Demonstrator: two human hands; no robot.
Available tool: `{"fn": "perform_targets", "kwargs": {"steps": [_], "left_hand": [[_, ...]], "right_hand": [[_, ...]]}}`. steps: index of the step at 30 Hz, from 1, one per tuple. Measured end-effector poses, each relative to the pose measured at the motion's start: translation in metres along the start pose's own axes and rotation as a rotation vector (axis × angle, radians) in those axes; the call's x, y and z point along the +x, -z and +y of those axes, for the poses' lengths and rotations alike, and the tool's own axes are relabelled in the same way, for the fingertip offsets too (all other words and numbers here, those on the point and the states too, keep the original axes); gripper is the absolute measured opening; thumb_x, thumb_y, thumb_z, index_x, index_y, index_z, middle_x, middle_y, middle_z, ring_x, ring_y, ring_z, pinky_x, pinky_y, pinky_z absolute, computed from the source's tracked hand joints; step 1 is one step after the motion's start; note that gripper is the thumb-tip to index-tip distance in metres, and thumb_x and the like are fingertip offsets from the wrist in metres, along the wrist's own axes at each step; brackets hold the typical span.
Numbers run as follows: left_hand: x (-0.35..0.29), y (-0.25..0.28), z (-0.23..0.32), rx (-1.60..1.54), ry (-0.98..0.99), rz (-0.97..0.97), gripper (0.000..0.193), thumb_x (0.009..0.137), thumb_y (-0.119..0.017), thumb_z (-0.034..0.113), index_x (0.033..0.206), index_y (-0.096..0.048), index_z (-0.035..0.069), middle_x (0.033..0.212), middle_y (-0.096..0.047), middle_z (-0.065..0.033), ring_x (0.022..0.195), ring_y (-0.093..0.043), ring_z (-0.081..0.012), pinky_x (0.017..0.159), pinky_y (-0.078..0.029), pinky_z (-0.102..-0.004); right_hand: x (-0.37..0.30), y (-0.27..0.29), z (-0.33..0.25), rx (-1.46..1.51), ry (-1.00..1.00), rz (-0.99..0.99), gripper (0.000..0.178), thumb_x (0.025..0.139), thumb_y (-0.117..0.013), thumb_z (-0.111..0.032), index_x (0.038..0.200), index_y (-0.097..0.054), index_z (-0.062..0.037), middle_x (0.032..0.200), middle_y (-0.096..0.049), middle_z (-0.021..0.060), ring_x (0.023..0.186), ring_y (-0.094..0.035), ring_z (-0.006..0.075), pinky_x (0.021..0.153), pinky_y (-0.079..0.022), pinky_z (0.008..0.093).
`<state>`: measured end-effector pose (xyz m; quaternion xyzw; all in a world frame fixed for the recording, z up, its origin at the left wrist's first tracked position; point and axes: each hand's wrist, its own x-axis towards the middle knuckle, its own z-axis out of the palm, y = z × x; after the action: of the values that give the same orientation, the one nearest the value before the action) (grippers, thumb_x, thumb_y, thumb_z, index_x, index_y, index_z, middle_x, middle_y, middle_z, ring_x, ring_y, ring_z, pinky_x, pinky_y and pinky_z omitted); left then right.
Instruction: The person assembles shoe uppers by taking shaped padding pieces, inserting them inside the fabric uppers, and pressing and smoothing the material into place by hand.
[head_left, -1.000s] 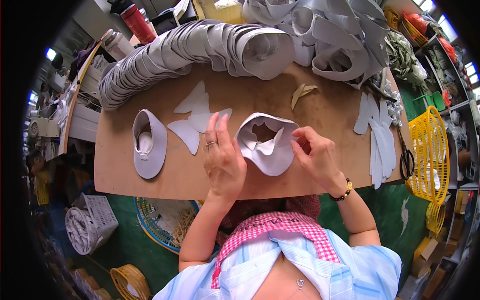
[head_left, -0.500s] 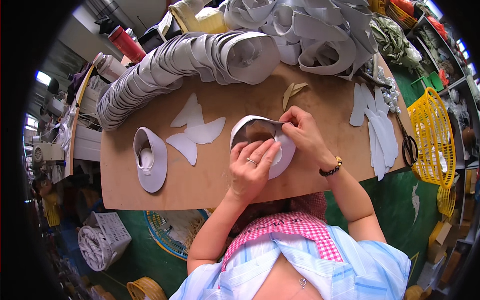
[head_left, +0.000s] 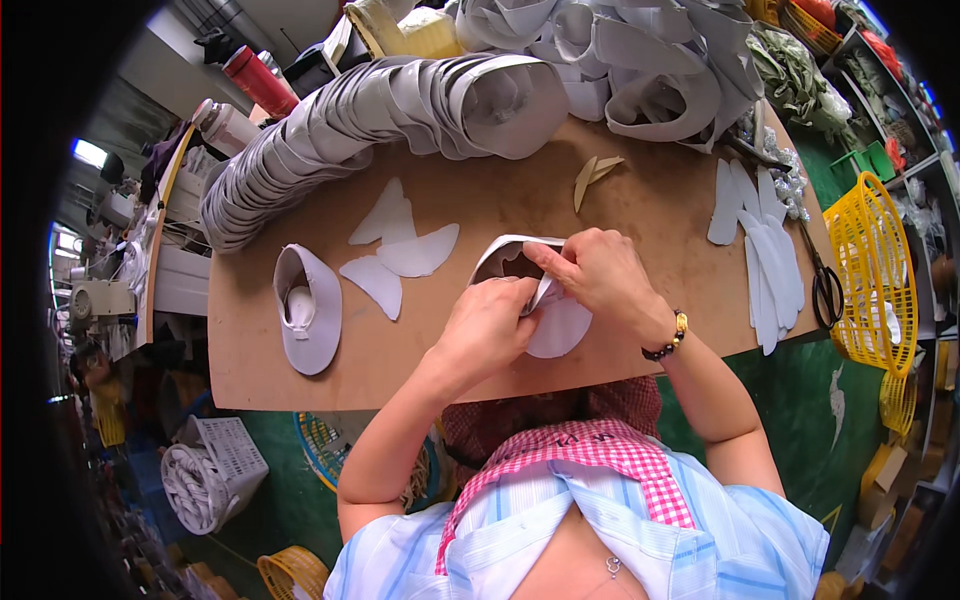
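A pale grey shoe upper point(head_left: 560, 335) rests on the brown table in front of me, its curved opening away from me and its rounded front toward me. My left hand point(head_left: 488, 322) is closed on the near left edge of the opening, fingertips partly inside. From the right, my right hand point(head_left: 608, 278) pinches the rim beside it, thumb reaching into the opening. Fingers hide the gripped part. Another grey shoe upper point(head_left: 310, 320) stands on the left with a white piece inside. Between them lie several thin white cut pieces point(head_left: 422, 254).
A long nested row of grey uppers point(head_left: 330, 135) curves along the back, beside a heap of more uppers point(head_left: 650, 90). Cream slips point(head_left: 583, 185) lie nearer. At right are white strips point(head_left: 775, 275), black-handled scissors point(head_left: 828, 295) and a yellow basket point(head_left: 872, 285).
My left hand has turned and moved its fingers to the opening's near edge. My right hand has shifted inward, thumb over the rim. The view has shifted slightly.
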<state>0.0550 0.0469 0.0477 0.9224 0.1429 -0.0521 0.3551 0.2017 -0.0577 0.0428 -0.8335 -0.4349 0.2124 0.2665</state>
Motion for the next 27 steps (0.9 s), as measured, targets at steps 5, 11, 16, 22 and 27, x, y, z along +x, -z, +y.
{"fn": "perform_targets", "kwargs": {"steps": [5,11,16,22,27], "left_hand": [[-0.006,0.0,0.003,-0.326,-0.213,0.291,0.029,0.073,-0.07,0.007,0.1,-0.063,0.001,0.087,-0.067,-0.0129,0.078,-0.064,-0.0331,0.071,-0.05,-0.0436],[0.023,0.014,0.004,0.614,-0.342,0.442,0.031,0.064,-0.075,0.011,0.092,-0.062,0.011,0.108,-0.059,-0.0061,0.1,-0.056,-0.0225,0.079,-0.045,-0.0352],[0.036,0.016,-0.01,0.894,-0.697,0.351,0.009,0.073,-0.064,0.013,0.082,-0.062,0.011,0.106,-0.059,-0.0061,0.082,-0.061,-0.0184,0.07,-0.048,-0.0307],[0.037,0.012,-0.02,1.05,-0.604,0.298,0.007,0.074,-0.064,0.011,0.077,-0.06,0.006,0.09,-0.064,-0.0101,0.071,-0.063,-0.023,0.069,-0.051,-0.0348],[0.03,0.047,-0.046,0.201,-0.419,0.222,0.01,0.082,-0.062,0.01,0.083,-0.054,0.003,0.08,-0.063,-0.0125,0.072,-0.062,-0.0319,0.067,-0.051,-0.038]], "right_hand": [[-0.013,-0.009,0.015,0.058,0.106,0.039,0.018,0.082,-0.062,-0.018,0.078,-0.061,-0.0007,0.073,-0.064,0.0173,0.07,-0.063,0.0363,0.065,-0.049,0.0437],[-0.029,-0.016,0.019,0.186,0.228,0.085,0.013,0.085,-0.06,-0.014,0.085,-0.058,-0.0011,0.077,-0.064,0.0183,0.071,-0.063,0.036,0.064,-0.048,0.0427],[-0.031,-0.009,0.016,0.15,0.226,0.093,0.013,0.085,-0.06,-0.013,0.086,-0.059,-0.0005,0.073,-0.063,0.0185,0.07,-0.063,0.0364,0.063,-0.049,0.0418],[-0.04,0.002,0.011,0.028,0.227,0.018,0.013,0.085,-0.059,-0.012,0.09,-0.058,0.0008,0.076,-0.063,0.0189,0.07,-0.063,0.0371,0.064,-0.049,0.0412],[-0.061,-0.002,0.036,0.218,0.27,0.216,0.01,0.086,-0.059,-0.008,0.087,-0.054,0.0006,0.083,-0.063,0.0196,0.072,-0.062,0.0381,0.066,-0.049,0.0414]]}}
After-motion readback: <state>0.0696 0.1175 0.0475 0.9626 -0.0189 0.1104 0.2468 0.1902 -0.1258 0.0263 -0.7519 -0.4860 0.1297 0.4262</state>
